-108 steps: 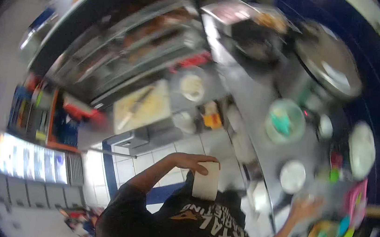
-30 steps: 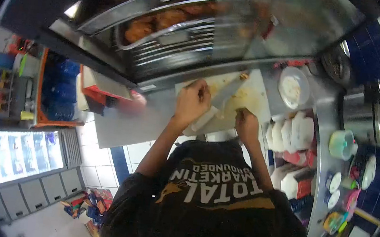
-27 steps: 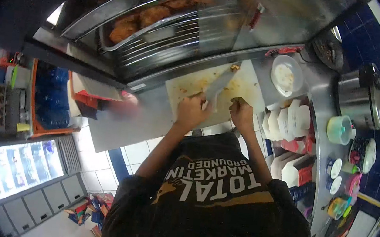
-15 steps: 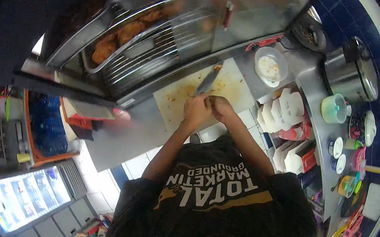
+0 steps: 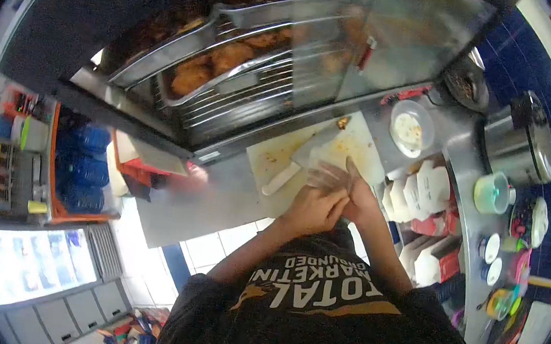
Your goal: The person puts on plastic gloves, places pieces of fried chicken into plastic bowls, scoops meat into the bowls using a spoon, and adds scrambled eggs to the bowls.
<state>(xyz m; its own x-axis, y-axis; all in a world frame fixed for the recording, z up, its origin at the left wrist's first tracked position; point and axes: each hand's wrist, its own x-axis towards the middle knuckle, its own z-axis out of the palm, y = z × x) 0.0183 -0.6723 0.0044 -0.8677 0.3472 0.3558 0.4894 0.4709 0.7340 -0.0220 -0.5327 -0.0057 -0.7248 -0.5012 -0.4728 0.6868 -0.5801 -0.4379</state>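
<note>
My left hand (image 5: 315, 210) is closed, fingertips pinched together against the palm side of my right hand (image 5: 359, 194). What it pinches, if anything, is too small to make out. The fingers of my right hand are spread, pointing left, and look pale and hazy, perhaps under a thin clear film. Just beyond both hands, a knife with a white handle (image 5: 282, 179) lies untouched on the white cutting board (image 5: 263, 159), its blade pointing to the far right. Brown crumbs and stains mark the board, and a small browned scrap (image 5: 342, 122) sits near its far corner.
Behind the board stands a glass-fronted warmer with a tray of fried pieces (image 5: 231, 58) on a wire rack (image 5: 272, 80). To the right are a tub of white food (image 5: 406, 130), stacked paper boxes (image 5: 431, 190), a steel pot (image 5: 517, 142) and several small containers.
The knife's handle, hidden behind my hands before, now shows fully on the board. My hands have drawn back toward my body, and my right hand's fingers have spread. The camera view has shifted.
</note>
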